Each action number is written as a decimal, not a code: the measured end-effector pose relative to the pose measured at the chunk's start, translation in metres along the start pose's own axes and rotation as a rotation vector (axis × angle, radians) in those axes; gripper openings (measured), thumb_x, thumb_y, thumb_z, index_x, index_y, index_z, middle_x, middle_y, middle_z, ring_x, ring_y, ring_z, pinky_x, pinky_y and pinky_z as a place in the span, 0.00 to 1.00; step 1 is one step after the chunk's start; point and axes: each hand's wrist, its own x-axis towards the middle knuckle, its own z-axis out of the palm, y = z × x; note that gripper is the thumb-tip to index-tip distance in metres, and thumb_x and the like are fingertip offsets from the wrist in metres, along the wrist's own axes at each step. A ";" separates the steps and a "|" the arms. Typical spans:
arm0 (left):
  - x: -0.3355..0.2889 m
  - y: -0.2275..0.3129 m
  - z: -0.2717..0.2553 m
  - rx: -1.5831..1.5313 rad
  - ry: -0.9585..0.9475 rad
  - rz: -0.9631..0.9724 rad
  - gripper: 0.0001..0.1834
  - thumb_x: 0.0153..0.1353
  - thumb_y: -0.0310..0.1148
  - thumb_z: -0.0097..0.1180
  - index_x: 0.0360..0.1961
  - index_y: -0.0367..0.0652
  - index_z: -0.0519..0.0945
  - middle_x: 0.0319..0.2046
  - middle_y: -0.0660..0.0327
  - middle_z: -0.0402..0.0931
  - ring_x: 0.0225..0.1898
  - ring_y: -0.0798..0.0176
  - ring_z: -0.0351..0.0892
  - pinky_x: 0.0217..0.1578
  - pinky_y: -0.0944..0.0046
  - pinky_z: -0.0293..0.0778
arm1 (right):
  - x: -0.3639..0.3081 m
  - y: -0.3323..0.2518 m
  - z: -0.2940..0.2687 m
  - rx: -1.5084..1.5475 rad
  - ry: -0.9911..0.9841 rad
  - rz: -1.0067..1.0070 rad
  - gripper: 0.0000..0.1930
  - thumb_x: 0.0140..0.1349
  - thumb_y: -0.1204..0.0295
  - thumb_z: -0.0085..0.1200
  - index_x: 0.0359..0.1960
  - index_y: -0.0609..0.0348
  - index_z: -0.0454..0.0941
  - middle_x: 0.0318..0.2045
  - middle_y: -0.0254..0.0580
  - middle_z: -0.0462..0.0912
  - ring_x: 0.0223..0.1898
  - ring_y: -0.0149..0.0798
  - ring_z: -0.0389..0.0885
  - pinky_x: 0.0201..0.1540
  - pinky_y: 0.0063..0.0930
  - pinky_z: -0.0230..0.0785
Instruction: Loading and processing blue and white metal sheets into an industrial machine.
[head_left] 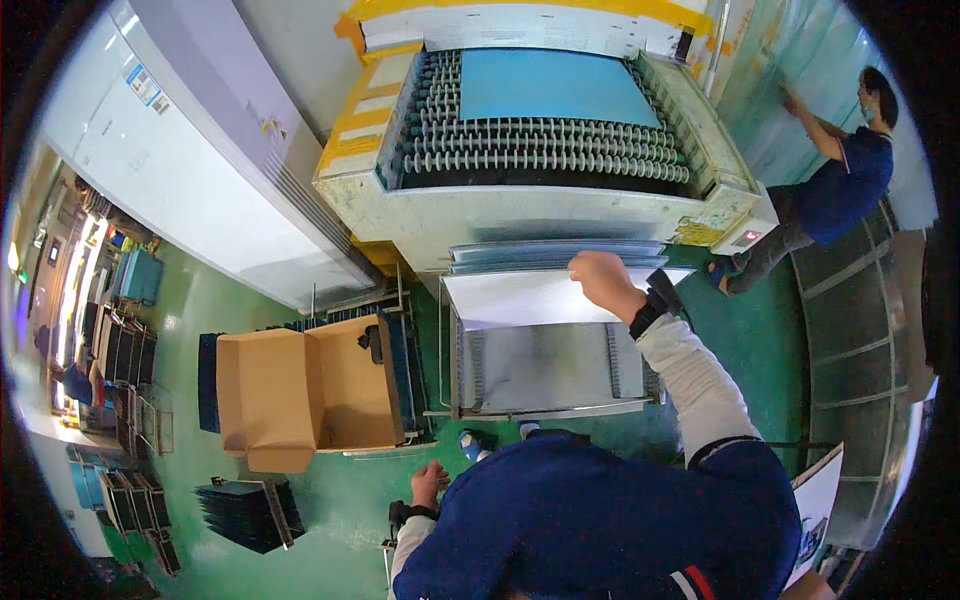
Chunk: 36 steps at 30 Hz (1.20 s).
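My right hand [605, 283] is closed at the top edge of a thin, pale panel [530, 299]. The fingers look wrapped over that edge, though their tips are hidden. This panel leans in a metal rack [545, 408], in front of several bluish panels [555, 255]. My left hand [428, 483] hangs low beside my body, loosely curled with the fingers a little apart and nothing visible in it. Nearest to it is an opened cardboard box [355, 425].
Beyond the rack stands a roller machine [560, 212], with a light-blue sheet [555, 87] on its rollers. A tall white cabinet [190, 170] is at left. Dark panels [245, 510] stand on the green floor. A person [850, 180] works at far right, near framed racks [850, 330].
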 end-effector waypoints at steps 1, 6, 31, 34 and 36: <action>0.000 -0.001 -0.002 0.032 0.020 -0.009 0.22 0.65 0.46 0.56 0.39 0.33 0.76 0.28 0.55 0.79 0.24 0.61 0.79 0.22 0.63 0.72 | 0.004 -0.005 -0.013 -0.042 -0.029 0.014 0.03 0.54 0.73 0.56 0.25 0.58 0.77 0.27 0.47 0.77 0.34 0.55 0.77 0.34 0.48 0.68; 0.008 -0.007 -0.010 0.120 -0.060 0.061 0.22 0.64 0.45 0.57 0.40 0.31 0.76 0.30 0.53 0.79 0.25 0.59 0.79 0.23 0.61 0.72 | 0.009 -0.027 -0.057 0.033 0.200 -0.042 0.01 0.53 0.73 0.54 0.28 0.53 0.77 0.27 0.45 0.78 0.33 0.55 0.78 0.33 0.49 0.69; 0.036 0.009 0.025 -0.031 0.054 -0.017 0.24 0.63 0.50 0.58 0.39 0.34 0.77 0.29 0.55 0.80 0.25 0.61 0.80 0.25 0.64 0.74 | 0.042 -0.006 -0.269 0.084 1.206 0.192 0.05 0.63 0.73 0.56 0.32 0.61 0.80 0.29 0.35 0.80 0.29 0.32 0.74 0.35 0.24 0.66; 0.027 0.012 0.027 -0.047 0.066 -0.008 0.24 0.63 0.50 0.58 0.39 0.34 0.78 0.29 0.56 0.81 0.25 0.62 0.79 0.27 0.64 0.75 | 0.063 0.010 -0.216 -0.327 0.980 0.046 0.08 0.63 0.74 0.51 0.40 0.59 0.82 0.39 0.48 0.84 0.37 0.45 0.81 0.44 0.34 0.71; 0.022 0.013 0.031 -0.082 0.088 0.037 0.24 0.63 0.49 0.58 0.39 0.33 0.78 0.30 0.55 0.81 0.25 0.63 0.79 0.26 0.64 0.74 | 0.071 0.012 -0.172 -0.305 0.801 0.009 0.11 0.61 0.77 0.48 0.42 0.58 0.82 0.40 0.50 0.83 0.41 0.52 0.80 0.45 0.40 0.71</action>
